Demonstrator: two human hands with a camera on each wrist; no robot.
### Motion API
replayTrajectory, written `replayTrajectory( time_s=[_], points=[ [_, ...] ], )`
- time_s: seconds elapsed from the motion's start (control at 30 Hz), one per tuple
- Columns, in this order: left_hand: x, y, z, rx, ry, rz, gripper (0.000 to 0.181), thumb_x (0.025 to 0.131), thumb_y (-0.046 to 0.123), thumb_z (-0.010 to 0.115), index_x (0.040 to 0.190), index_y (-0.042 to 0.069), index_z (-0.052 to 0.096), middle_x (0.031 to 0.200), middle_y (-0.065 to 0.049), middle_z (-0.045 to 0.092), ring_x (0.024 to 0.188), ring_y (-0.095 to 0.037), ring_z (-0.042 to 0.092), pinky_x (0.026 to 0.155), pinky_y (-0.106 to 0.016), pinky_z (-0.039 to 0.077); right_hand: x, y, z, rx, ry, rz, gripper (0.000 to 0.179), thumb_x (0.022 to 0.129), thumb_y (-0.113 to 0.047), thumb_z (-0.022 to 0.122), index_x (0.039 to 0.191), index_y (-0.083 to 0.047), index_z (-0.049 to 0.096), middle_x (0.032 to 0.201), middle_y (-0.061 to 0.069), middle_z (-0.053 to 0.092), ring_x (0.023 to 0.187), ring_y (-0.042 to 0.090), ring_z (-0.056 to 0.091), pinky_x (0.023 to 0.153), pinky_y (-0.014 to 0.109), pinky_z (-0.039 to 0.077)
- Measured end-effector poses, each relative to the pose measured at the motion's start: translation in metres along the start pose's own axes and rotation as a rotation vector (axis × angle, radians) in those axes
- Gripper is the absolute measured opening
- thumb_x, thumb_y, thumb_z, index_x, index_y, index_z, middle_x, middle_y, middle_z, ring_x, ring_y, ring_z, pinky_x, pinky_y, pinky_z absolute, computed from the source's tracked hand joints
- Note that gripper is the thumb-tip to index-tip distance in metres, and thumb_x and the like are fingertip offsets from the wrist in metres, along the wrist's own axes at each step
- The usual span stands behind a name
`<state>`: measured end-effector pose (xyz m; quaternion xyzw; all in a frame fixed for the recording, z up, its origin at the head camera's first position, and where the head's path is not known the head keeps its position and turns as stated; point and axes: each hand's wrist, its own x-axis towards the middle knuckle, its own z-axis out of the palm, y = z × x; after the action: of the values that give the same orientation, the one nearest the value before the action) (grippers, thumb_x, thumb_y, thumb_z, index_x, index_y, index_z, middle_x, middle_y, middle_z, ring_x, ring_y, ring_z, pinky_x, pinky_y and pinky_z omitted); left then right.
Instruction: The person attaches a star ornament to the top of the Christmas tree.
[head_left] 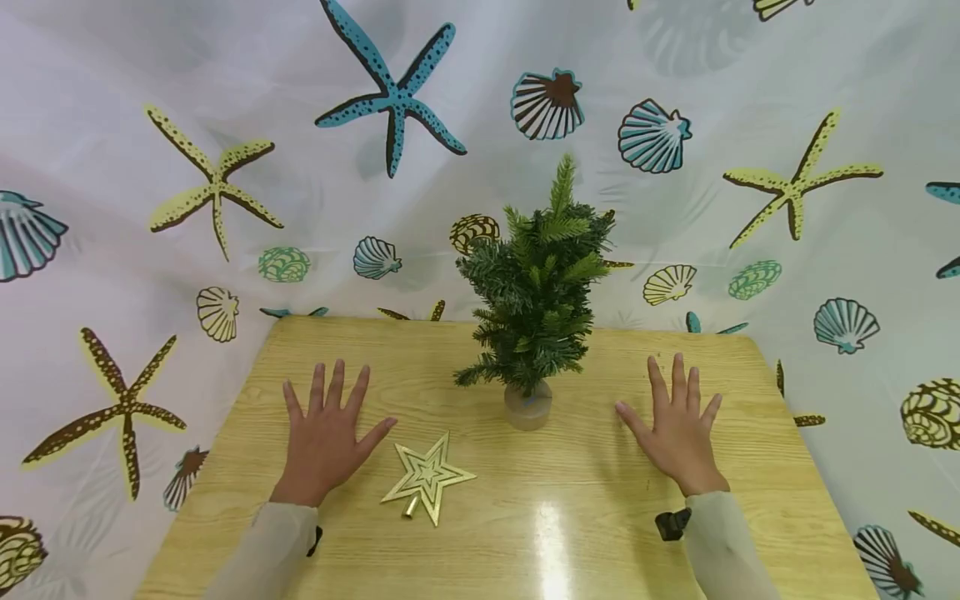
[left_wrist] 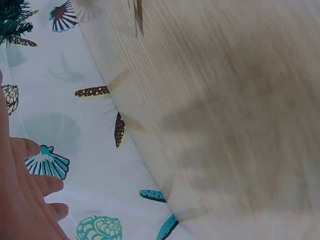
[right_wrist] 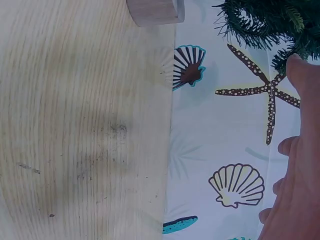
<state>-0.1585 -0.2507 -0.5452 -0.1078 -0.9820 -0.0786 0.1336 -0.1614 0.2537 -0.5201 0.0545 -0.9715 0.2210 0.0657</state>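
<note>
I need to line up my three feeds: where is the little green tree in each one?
Head: the tree stands slightly right of centre, its pale base on the table.
Left wrist: only some branches, cut off in the top-left corner.
Right wrist: top-right corner, cut off, with the base at the top edge, left of the branches.
Shared landmark: the table's far edge against the printed cloth.
</note>
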Motion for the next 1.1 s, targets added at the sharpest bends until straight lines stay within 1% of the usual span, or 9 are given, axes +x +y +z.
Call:
replayTrajectory(
  time_s=[0.13, 0.23, 0.4, 0.53, 0.77, 0.87, 1.0, 1.1],
  points=[
    [-0.008, 0.002, 0.004, -0.030, -0.027, -0.029, 0.090, 0.098, 0.068, 0.054, 0.165, 0.015, 0.028, 0.165, -0.028, 0.024, 0.154, -0.050, 0.009, 0.113, -0.078, -0.004, 0.001, 0.000, -0.001, 0.017, 0.005, -0.003, 0.088, 0.103, -0.061, 0.053, 0.168, -0.017, 0.012, 0.171, 0.021, -0.007, 0.154, 0.049, -0.010, 0.107, 0.081, -0.013],
    [-0.012, 0.003, 0.008, -0.041, -0.044, -0.032, 0.089, 0.098, 0.068, 0.053, 0.165, 0.015, 0.028, 0.166, -0.028, 0.023, 0.154, -0.049, 0.009, 0.113, -0.078, -0.004, 0.001, 0.001, 0.001, 0.030, 0.010, -0.001, 0.088, 0.103, -0.061, 0.053, 0.168, -0.018, 0.012, 0.171, 0.021, -0.008, 0.154, 0.049, -0.010, 0.107, 0.081, -0.013],
    [-0.016, 0.004, 0.012, -0.059, -0.042, -0.036, 0.089, 0.098, 0.068, 0.053, 0.164, 0.014, 0.030, 0.164, -0.028, 0.026, 0.153, -0.051, 0.014, 0.113, -0.078, 0.000, 0.000, 0.001, 0.001, 0.063, 0.024, -0.005, 0.087, 0.103, -0.060, 0.053, 0.168, -0.018, 0.012, 0.171, 0.018, -0.010, 0.154, 0.048, -0.010, 0.107, 0.080, -0.015],
    [-0.021, 0.005, 0.015, -0.065, -0.061, -0.057, 0.088, 0.099, 0.068, 0.053, 0.163, 0.013, 0.032, 0.163, -0.029, 0.029, 0.152, -0.051, 0.017, 0.114, -0.078, 0.002, 0.002, -0.006, 0.000, 0.088, 0.030, -0.014, 0.086, 0.104, -0.058, 0.053, 0.168, -0.016, 0.014, 0.171, 0.018, -0.009, 0.155, 0.048, -0.009, 0.107, 0.080, -0.015],
    [-0.035, 0.006, 0.025, -0.091, -0.108, -0.088, 0.086, 0.099, 0.067, 0.053, 0.162, 0.011, 0.035, 0.162, -0.028, 0.032, 0.152, -0.051, 0.017, 0.114, -0.078, 0.002, 0.000, -0.019, -0.002, 0.116, 0.026, -0.026, 0.083, 0.105, -0.053, 0.055, 0.167, -0.015, 0.015, 0.172, 0.017, -0.008, 0.155, 0.047, -0.007, 0.109, 0.079, -0.013],
    [-0.039, 0.007, 0.029, -0.092, -0.110, -0.090, 0.085, 0.100, 0.066, 0.053, 0.161, 0.010, 0.037, 0.161, -0.028, 0.033, 0.151, -0.051, 0.020, 0.113, -0.078, 0.003, 0.000, -0.020, -0.002, 0.124, 0.038, -0.032, 0.083, 0.105, -0.052, 0.055, 0.167, -0.015, 0.016, 0.172, 0.018, -0.007, 0.155, 0.048, -0.005, 0.109, 0.079, -0.012],
    [-0.044, 0.008, 0.034, -0.088, -0.095, -0.085, 0.084, 0.099, 0.066, 0.054, 0.159, 0.009, 0.040, 0.159, -0.028, 0.036, 0.149, -0.052, 0.024, 0.113, -0.079, 0.006, 0.000, -0.021, -0.003, 0.139, 0.054, -0.038, 0.083, 0.105, -0.050, 0.056, 0.167, -0.016, 0.015, 0.171, 0.019, -0.006, 0.155, 0.049, -0.004, 0.109, 0.080, -0.011],
    [-0.050, 0.009, 0.037, -0.096, -0.100, -0.084, 0.083, 0.099, 0.066, 0.054, 0.158, 0.009, 0.042, 0.159, -0.028, 0.037, 0.149, -0.052, 0.025, 0.113, -0.079, 0.006, 0.001, -0.022, -0.004, 0.154, 0.067, -0.044, 0.082, 0.105, -0.049, 0.057, 0.167, -0.016, 0.015, 0.171, 0.019, -0.005, 0.155, 0.049, -0.003, 0.109, 0.079, -0.011]
  ],
)
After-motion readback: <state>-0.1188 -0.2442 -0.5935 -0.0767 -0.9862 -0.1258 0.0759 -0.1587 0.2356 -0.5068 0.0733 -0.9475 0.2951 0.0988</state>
